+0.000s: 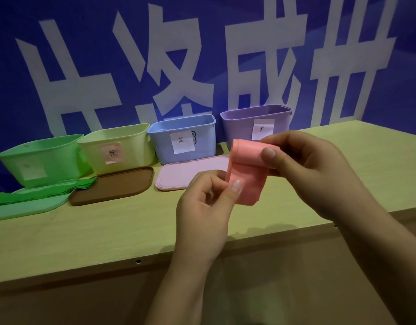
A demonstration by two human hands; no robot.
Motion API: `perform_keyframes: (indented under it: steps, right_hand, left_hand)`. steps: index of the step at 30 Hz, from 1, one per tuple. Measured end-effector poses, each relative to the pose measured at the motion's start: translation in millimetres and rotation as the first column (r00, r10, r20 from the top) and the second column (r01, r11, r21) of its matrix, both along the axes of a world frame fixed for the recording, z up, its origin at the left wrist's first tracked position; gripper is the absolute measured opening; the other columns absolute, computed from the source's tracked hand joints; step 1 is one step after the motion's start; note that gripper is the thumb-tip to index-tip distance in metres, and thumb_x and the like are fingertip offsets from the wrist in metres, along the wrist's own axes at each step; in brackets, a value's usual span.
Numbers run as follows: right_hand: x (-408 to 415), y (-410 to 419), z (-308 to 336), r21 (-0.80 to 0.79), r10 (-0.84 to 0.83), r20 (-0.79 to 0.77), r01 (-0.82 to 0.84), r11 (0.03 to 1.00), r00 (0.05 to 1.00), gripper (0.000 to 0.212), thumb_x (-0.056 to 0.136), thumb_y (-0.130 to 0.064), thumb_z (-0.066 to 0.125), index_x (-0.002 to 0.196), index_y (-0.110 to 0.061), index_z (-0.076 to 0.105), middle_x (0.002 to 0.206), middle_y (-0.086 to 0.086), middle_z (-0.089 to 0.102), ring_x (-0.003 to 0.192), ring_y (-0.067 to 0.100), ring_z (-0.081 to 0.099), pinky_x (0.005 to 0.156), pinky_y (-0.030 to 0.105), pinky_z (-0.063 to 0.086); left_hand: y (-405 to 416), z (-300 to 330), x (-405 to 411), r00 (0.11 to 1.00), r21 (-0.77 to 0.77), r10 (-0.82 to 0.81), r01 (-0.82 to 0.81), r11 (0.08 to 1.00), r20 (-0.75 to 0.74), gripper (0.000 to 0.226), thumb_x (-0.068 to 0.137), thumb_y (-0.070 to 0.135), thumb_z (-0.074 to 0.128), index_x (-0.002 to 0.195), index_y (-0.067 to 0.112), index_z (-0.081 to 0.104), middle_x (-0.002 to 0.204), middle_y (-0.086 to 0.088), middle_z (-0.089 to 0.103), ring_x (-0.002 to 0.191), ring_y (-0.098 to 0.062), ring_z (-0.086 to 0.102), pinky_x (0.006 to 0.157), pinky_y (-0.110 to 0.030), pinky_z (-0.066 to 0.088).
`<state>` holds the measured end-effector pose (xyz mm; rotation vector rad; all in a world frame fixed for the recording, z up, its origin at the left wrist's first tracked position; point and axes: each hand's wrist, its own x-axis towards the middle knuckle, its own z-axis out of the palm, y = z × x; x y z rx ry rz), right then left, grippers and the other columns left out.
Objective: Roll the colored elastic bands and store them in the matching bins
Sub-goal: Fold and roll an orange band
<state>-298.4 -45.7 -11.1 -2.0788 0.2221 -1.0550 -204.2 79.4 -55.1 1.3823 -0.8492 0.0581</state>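
Both grips pinch pink band (245, 170) | blue bin (182, 139) label 蓝 (handwritten) | purple bin (256, 123) label 紫

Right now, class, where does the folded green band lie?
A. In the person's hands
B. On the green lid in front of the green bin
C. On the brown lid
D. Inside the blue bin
B: the green band lies stretched along the green lid in front of the green bin, while both hands hold a pink band.

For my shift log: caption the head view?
Both hands, left hand and right hand, roll a pink band before four bins.
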Motion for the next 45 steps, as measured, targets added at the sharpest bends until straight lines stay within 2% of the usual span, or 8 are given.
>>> perform_keyframes:
  steps: [4,8,11,14,18,22,33,45]
  right_hand:
    - [1,5,-3,-0.047,-0.05,0.027,0.051,0.998,0.998,0.012,0.087,-0.033,0.054,0.099,-0.03,0.057,0.094,-0.018,0.061,0.093,0.006,0.06,0.083,0.038,0.055]
    - [-1,8,-2,-0.037,0.009,0.002,-0.009,0.999,1.0,0.014,0.084,-0.04,0.052,0.096,-0.033,0.055,0.096,-0.018,0.06,0.094,0.006,0.06,0.082,0.034,0.055]
    - [-3,8,0,-0.028,0.041,-0.03,-0.042,0.999,0.999,0.013,0.081,-0.043,0.049,0.092,-0.036,0.052,0.094,-0.019,0.059,0.093,0.005,0.06,0.078,0.029,0.056]
    - [-3,9,1,-0.033,0.061,-0.043,-0.062,0.998,0.997,0.02,0.077,-0.047,0.048,0.093,-0.036,0.053,0.093,-0.016,0.06,0.087,0.004,0.061,0.069,0.02,0.057]
    - [-5,7,4,-0.069,0.062,-0.072,-0.067,0.995,0.995,0.022,0.078,-0.047,0.048,0.095,-0.035,0.054,0.092,-0.018,0.06,0.084,0.001,0.06,0.068,0.013,0.054]
    - [-4,6,2,-0.12,0.032,-0.105,-0.045,0.992,0.994,0.015,0.08,-0.047,0.05,0.094,-0.041,0.052,0.091,-0.023,0.059,0.087,-0.001,0.058,0.07,0.016,0.053]
    - [-4,6,-6,-0.323,-0.101,0.033,0.106,0.94,0.994,0.027,0.086,-0.035,0.056,0.108,-0.02,0.061,0.094,-0.014,0.055,0.084,0.0,0.056,0.067,0.007,0.047]
    - [-1,10,-18,-0.533,-0.11,0.089,0.141,0.834,0.99,0.019,0.075,-0.019,0.068,0.092,-0.009,0.066,0.094,0.004,0.063,0.083,0.008,0.053,0.067,0.007,0.041]
  left_hand:
    - [1,0,-4,0.999,0.008,0.004,-0.003,1.0,-0.044,0.028,0.081,0.04,0.066,0.07,0.015,0.058,0.074,0.001,0.066,0.079,-0.027,0.061,0.075,-0.044,0.054]
    - [0,1,-3,0.979,0.024,-0.017,0.022,0.999,-0.204,0.011,0.083,0.017,0.066,0.08,0.017,0.055,0.07,-0.001,0.067,0.073,-0.024,0.065,0.066,-0.037,0.056]
    - [2,7,-2,0.942,0.015,-0.114,0.125,0.992,-0.317,0.029,0.082,0.011,0.067,0.1,0.024,0.049,0.08,0.0,0.072,0.08,-0.015,0.07,0.071,-0.032,0.056]
    - [1,8,-2,0.974,0.16,-0.107,0.14,0.977,-0.2,0.034,0.083,0.023,0.067,0.114,0.03,0.053,0.103,0.007,0.067,0.097,-0.011,0.064,0.082,-0.033,0.054]
    - [0,7,-2,0.968,0.247,-0.174,0.215,0.945,-0.178,0.034,0.08,0.043,0.064,0.111,0.03,0.061,0.104,0.011,0.07,0.102,-0.01,0.063,0.091,-0.033,0.051]
    - [2,10,-4,0.944,0.19,-0.241,0.285,0.94,-0.223,0.039,0.071,0.055,0.068,0.101,0.031,0.064,0.095,0.015,0.072,0.09,-0.001,0.066,0.073,-0.018,0.049]
    - [4,6,0,0.79,-0.051,-0.393,0.42,0.906,-0.471,0.03,0.064,0.023,0.067,0.09,0.008,0.071,0.091,-0.013,0.074,0.083,-0.021,0.069,0.074,-0.032,0.058]
    - [6,7,5,0.794,-0.066,-0.403,0.421,0.904,-0.454,0.044,0.055,0.025,0.074,0.096,0.009,0.07,0.09,-0.006,0.074,0.085,-0.016,0.069,0.073,-0.031,0.057]
